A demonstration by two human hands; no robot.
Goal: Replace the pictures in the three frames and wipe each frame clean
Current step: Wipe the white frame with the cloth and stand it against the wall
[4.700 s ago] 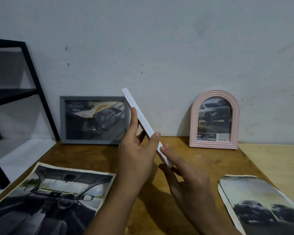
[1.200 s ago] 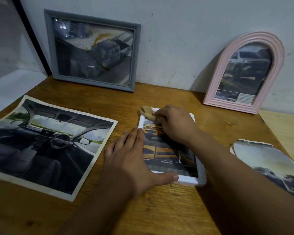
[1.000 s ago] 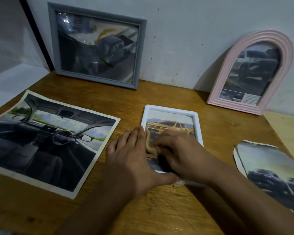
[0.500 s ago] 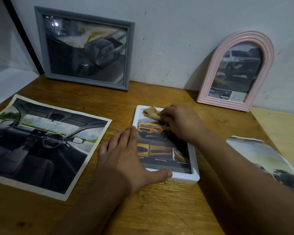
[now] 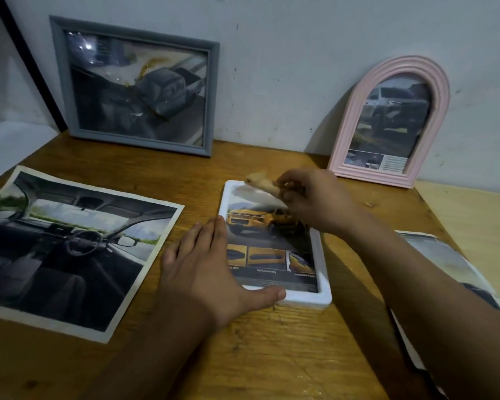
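Wooden tabletop (image 5: 272,356), its bare stretch runs from the wrists toward the viewer; left edge drops off beyond the left hand, right edge meets a paler board (image 5: 474,215) past the right forearm. Wall (image 5: 300,53) closes the far side. Three frames, two loose prints. Car-interior print (image 5: 67,246), largest, lies flat just left of the left hand, a narrow strip of wood between them. Grey rectangular frame (image 5: 211,99) leans on the wall, well beyond the left hand. Pink arched frame (image 5: 347,134) leans on the wall just beyond the right hand, close to its knuckles. Second loose print (image 5: 445,261) lies under and right of the right forearm, partly hidden, running off the table's right edge. White frame (image 5: 324,295) with a yellow-car picture lies flat between both hands. Left hand (image 5: 205,272) flat, fingers straight against the frame's left side, thumb pressed on its near edge. Right hand (image 5: 315,200) pinches a small tan cloth (image 5: 261,181) over the frame's far edge; cloth blurred, contact with the glass not readable.
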